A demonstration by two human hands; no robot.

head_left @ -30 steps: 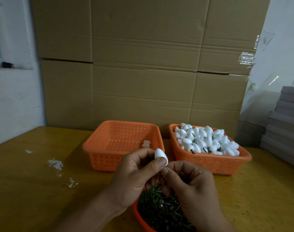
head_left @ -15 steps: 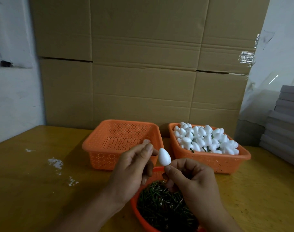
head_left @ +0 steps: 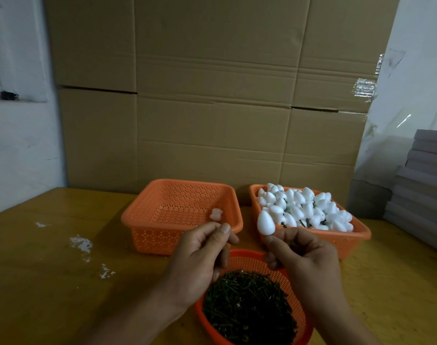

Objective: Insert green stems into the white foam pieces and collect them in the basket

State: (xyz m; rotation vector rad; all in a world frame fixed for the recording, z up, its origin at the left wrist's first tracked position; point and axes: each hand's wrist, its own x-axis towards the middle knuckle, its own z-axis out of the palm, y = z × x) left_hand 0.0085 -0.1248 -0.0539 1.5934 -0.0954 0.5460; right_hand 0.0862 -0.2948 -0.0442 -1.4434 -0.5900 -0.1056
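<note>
While the cardboard boxes (head_left: 212, 95) stand stacked as a wall well beyond both sets of fingertips, the yellow wooden table (head_left: 50, 282) spreads beneath the hands, with white flecks (head_left: 80, 244) on it off to the left of the left fingers; a pile of grey flat boards (head_left: 421, 190) rises at the far right, well apart from the right fingers; two orange rectangular baskets sit past the fingertips, the left basket (head_left: 147, 220) just beyond the left fingers and holding a single small whitish lump (head_left: 215, 214), the right basket (head_left: 359, 236) just beyond the right fingers and heaped with white foam pieces (head_left: 302, 207), some showing green stems among them; a round orange basket (head_left: 252, 260) lies under and between the two hands, filled with loose green stems (head_left: 247, 305); the left hand (head_left: 200, 257) has its thumb and forefinger tips pressed together in a pinch, and whether anything is caught between them cannot be told; the right hand (head_left: 302, 257) has its fingers curled, pinching at their tips the narrow lower end of one egg-shaped foam piece (head_left: 265, 222), which stands upright above the right fingertips, apart from the left fingers and in front of the right basket's near-left corner.
</note>
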